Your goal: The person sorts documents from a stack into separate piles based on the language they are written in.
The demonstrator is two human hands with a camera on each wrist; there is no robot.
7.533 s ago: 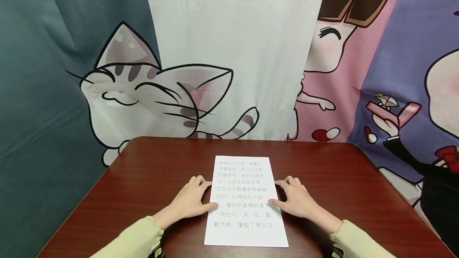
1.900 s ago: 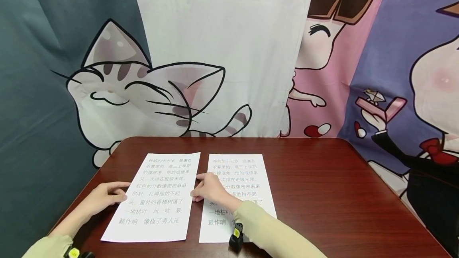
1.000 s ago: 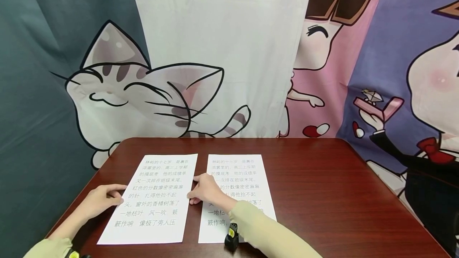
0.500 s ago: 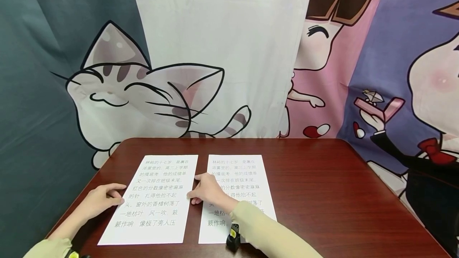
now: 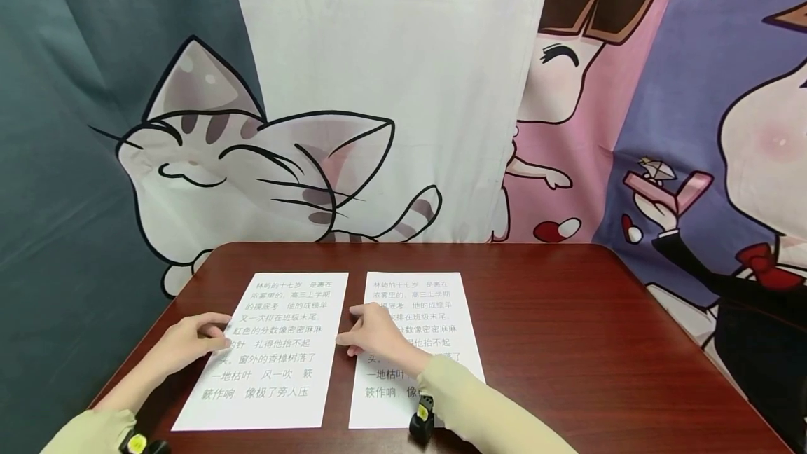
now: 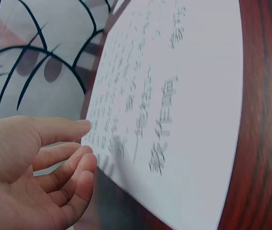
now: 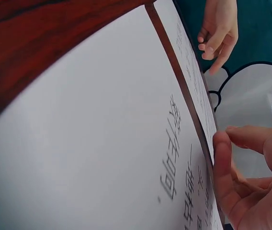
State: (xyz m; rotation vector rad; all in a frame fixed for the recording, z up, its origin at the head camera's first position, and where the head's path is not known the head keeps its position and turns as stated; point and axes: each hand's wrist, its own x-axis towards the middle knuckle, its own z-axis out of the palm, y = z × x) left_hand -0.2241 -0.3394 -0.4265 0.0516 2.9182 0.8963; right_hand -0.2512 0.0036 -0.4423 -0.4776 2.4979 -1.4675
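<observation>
Two white sheets of paper with printed characters lie side by side on the dark red table: the left sheet [image 5: 271,352], set at a slant, and the right sheet [image 5: 412,282]. My left hand [image 5: 183,349] hovers at the left sheet's left edge, its thumb and fingers apart with nothing between them in the left wrist view. Above the right sheet, my right hand [image 5: 378,335] covers part of its print. Its thumb and index fingertips are close together beside the left sheet's right edge, and no paper shows between them in the right wrist view.
The wooden table [image 5: 555,342] reaches out to the right of the sheets. Behind its far edge hangs a cloth backdrop [image 5: 403,40] with a cartoon cat and cartoon figures. A black device [image 5: 422,420] sits on the right wrist.
At first both hands were at one sheet in the middle; a second sheet then lay to its left between them. Since half a second ago, both hands have lifted slightly off its edges.
</observation>
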